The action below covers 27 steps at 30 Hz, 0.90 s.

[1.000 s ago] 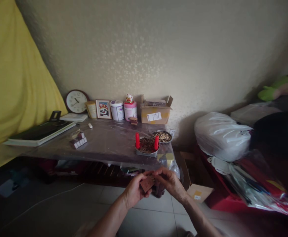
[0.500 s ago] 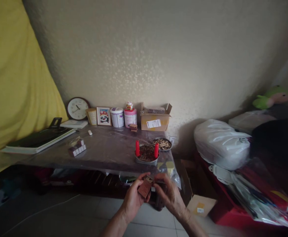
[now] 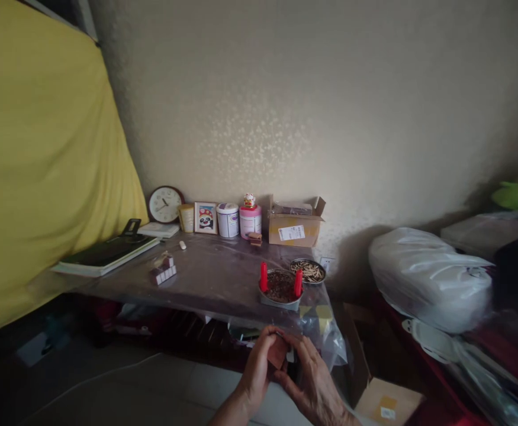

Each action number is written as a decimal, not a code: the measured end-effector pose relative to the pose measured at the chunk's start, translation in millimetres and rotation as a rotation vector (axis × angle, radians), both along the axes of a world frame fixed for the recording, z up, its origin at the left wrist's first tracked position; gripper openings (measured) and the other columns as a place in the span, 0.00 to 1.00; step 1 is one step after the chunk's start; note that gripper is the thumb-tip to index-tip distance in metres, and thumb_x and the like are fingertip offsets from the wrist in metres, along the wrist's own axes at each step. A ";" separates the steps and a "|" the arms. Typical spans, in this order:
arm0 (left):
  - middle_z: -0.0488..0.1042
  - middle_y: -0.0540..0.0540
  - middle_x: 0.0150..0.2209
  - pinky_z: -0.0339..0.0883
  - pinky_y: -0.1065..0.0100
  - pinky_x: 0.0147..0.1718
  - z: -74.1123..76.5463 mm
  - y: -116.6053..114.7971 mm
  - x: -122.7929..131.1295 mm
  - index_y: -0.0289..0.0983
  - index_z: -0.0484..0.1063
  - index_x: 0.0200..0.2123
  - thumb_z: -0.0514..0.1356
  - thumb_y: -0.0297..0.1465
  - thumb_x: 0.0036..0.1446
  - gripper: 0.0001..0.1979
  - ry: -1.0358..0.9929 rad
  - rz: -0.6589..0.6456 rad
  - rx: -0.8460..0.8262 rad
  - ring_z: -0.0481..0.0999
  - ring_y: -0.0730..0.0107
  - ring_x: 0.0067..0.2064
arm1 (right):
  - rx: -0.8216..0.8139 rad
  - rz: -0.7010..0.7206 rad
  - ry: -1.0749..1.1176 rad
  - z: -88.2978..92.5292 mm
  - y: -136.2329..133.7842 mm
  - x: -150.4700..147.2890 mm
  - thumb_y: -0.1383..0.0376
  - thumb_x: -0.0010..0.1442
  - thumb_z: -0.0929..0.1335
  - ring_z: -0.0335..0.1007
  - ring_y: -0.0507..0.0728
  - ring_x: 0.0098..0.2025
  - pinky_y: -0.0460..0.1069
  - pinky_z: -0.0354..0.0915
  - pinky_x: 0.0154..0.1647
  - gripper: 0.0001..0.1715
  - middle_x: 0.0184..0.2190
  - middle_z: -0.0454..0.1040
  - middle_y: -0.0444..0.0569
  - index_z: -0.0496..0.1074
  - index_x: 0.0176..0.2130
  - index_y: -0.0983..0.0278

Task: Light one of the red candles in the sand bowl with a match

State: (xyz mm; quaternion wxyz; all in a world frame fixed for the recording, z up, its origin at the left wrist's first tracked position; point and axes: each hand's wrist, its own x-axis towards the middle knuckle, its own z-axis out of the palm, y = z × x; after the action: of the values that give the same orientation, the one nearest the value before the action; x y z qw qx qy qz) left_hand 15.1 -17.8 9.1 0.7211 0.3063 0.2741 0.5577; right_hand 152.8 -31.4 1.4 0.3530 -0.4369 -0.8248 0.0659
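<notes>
My left hand point(image 3: 256, 370) holds a small brown matchbox-like box point(image 3: 278, 354) in front of me, low in the view. My right hand point(image 3: 309, 381) is closed around a dark object point(image 3: 293, 371) right next to the box; what it is I cannot tell. Both hands meet just below the front edge of the low table point(image 3: 214, 278). On the table near the hands stands a metal bowl with two red handles point(image 3: 280, 290), filled with dark bits. Behind it sits a dish of pale sticks point(image 3: 308, 270).
Along the wall stand a clock point(image 3: 165, 204), a framed picture point(image 3: 205, 217), two canisters point(image 3: 239, 220) and an open cardboard box point(image 3: 295, 228). Small stacked boxes point(image 3: 163, 272) and a dark book point(image 3: 108, 254) lie left. A white bag point(image 3: 427, 278) is right, a yellow curtain point(image 3: 41, 177) left.
The view has swung up and to the left, so the hands sit lower in the picture. My hands have drawn closer together around the box.
</notes>
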 end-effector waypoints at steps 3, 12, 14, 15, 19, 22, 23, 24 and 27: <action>0.71 0.51 0.28 0.59 0.68 0.28 -2.6 1.6 2.5 0.39 0.68 0.30 0.53 0.31 0.54 0.06 0.038 -0.003 0.045 0.68 0.70 0.31 | 0.028 0.010 -0.031 0.3 0.2 0.5 0.64 0.56 0.68 0.66 0.63 0.51 0.59 0.64 0.53 0.30 0.49 0.69 0.53 0.56 0.57 0.59; 0.73 0.47 0.33 0.61 0.65 0.40 -7.3 7.7 -2.7 0.36 0.73 0.34 0.54 0.35 0.55 0.10 0.118 0.015 0.126 0.69 0.65 0.38 | -0.092 0.005 0.080 14.0 0.0 5.9 0.60 0.60 0.65 0.68 0.59 0.49 0.54 0.67 0.50 0.21 0.46 0.71 0.51 0.61 0.52 0.59; 0.74 0.45 0.37 0.63 0.63 0.38 -3.7 6.4 -6.4 0.37 0.72 0.40 0.55 0.37 0.56 0.13 0.158 -0.010 0.123 0.70 0.62 0.40 | -0.140 -0.002 0.149 19.2 0.8 7.7 0.59 0.61 0.64 0.69 0.59 0.48 0.53 0.67 0.49 0.19 0.46 0.72 0.50 0.63 0.51 0.59; 0.74 0.45 0.40 0.64 0.62 0.38 -1.3 5.7 -8.2 0.38 0.71 0.44 0.55 0.38 0.56 0.15 0.178 -0.018 0.127 0.71 0.61 0.41 | -0.162 -0.013 0.183 22.0 1.1 8.6 0.58 0.61 0.64 0.70 0.59 0.48 0.53 0.67 0.49 0.18 0.45 0.72 0.50 0.64 0.50 0.59; 0.74 0.42 0.47 0.62 0.60 0.45 9.1 3.2 -12.9 0.39 0.69 0.49 0.59 0.37 0.53 0.19 0.278 -0.020 0.216 0.70 0.57 0.48 | -0.227 -0.065 0.296 31.9 1.5 11.0 0.56 0.59 0.65 0.71 0.61 0.47 0.55 0.67 0.48 0.18 0.43 0.74 0.52 0.67 0.46 0.62; 0.76 0.42 0.43 0.60 0.61 0.47 13.0 2.1 -13.6 0.38 0.71 0.46 0.62 0.33 0.51 0.17 0.320 -0.024 0.258 0.71 0.58 0.46 | -0.263 -0.064 0.372 33.6 1.7 13.1 0.55 0.57 0.66 0.71 0.62 0.47 0.56 0.67 0.49 0.19 0.43 0.75 0.53 0.69 0.45 0.62; 0.76 0.43 0.42 0.60 0.61 0.47 13.3 1.9 -13.5 0.38 0.72 0.45 0.62 0.32 0.51 0.16 0.300 -0.021 0.253 0.71 0.59 0.46 | -0.284 -0.061 0.403 32.8 2.4 14.3 0.54 0.57 0.66 0.71 0.62 0.48 0.56 0.67 0.50 0.20 0.44 0.75 0.53 0.69 0.45 0.62; 0.76 0.43 0.42 0.60 0.62 0.46 13.3 1.8 -13.3 0.38 0.72 0.44 0.62 0.31 0.51 0.15 0.267 -0.014 0.240 0.71 0.60 0.45 | -0.310 -0.061 0.447 31.5 3.5 15.6 0.54 0.56 0.67 0.71 0.62 0.48 0.56 0.67 0.50 0.21 0.44 0.75 0.54 0.69 0.46 0.62; 0.75 0.45 0.41 0.61 0.63 0.44 12.8 2.2 -12.9 0.39 0.72 0.43 0.60 0.29 0.52 0.13 0.145 0.006 0.181 0.70 0.63 0.44 | -0.385 -0.044 0.656 27.0 9.4 20.7 0.52 0.54 0.69 0.71 0.63 0.50 0.56 0.67 0.51 0.23 0.46 0.75 0.54 0.69 0.45 0.62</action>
State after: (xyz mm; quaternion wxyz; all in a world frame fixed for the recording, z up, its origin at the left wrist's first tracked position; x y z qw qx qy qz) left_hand 2.2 -15.6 21.9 0.6671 0.4090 0.2748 0.5587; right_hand 173.6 -22.0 28.3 0.5109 -0.4686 -0.6309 0.3483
